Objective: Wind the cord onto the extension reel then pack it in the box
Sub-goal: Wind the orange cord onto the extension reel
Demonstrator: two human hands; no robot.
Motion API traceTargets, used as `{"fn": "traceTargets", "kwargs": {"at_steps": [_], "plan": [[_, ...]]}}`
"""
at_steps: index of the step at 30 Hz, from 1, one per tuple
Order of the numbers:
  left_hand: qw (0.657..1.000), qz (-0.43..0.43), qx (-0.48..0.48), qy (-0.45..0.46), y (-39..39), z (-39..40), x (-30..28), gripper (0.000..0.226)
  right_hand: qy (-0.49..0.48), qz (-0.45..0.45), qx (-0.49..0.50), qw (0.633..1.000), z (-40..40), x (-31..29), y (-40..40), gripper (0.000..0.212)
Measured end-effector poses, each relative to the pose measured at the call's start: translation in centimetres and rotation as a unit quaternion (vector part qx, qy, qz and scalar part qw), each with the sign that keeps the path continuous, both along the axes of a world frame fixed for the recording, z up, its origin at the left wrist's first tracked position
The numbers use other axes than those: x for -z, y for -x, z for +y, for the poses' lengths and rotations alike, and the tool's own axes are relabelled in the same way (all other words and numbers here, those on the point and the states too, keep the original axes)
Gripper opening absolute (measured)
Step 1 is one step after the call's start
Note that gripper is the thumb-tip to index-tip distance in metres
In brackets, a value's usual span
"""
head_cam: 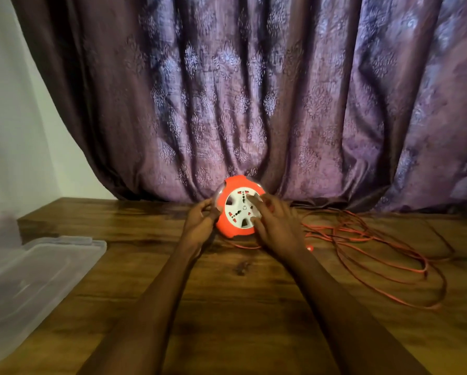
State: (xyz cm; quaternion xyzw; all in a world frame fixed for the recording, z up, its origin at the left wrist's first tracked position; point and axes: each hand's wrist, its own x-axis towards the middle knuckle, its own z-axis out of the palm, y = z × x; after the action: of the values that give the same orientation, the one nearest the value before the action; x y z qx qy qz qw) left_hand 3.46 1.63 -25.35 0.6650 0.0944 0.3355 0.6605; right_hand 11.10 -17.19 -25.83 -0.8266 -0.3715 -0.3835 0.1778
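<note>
Clearly the winding is in hand, barely begun. The reel (pixel 236 207) stands on edge at the back of the table (pixel 227 307), against the curtain (pixel 254 90). The left hand (pixel 200 221) grips its rim, fingers curled; the right hand (pixel 274 221) lies on the white face, fingers fairly straight. Most of the cord (pixel 376 253) sprawls loose to the right. Next, I'd judge, the face must be turned while the rim is held steady. The box (pixel 34 272) waits on the left.
</note>
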Motion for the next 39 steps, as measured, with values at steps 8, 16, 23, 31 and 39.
{"fn": "traceTargets", "kwargs": {"at_steps": [8,16,23,31,39], "plan": [[0.998,-0.029,-0.008,-0.050,1.2,-1.3,-1.2,0.031,0.071,-0.076,0.058,0.993,0.9,-1.2,1.1,0.068],[0.994,-0.040,0.009,-0.099,2.1,-3.1,-2.0,0.032,0.074,-0.092,0.091,0.989,0.1,-1.8,1.2,0.065],[0.990,-0.050,0.000,-0.130,1.5,-4.3,-1.3,0.034,-0.231,0.298,0.079,0.923,1.8,-3.0,2.7,0.065],[0.995,-0.050,0.012,-0.084,1.7,-5.1,-0.8,0.032,-0.515,0.529,-0.057,0.672,1.9,-2.8,1.2,0.056],[1.000,-0.017,-0.011,-0.006,2.1,-2.4,-1.7,0.019,-0.090,0.053,-0.017,0.994,-0.6,-1.7,0.5,0.028]]}}
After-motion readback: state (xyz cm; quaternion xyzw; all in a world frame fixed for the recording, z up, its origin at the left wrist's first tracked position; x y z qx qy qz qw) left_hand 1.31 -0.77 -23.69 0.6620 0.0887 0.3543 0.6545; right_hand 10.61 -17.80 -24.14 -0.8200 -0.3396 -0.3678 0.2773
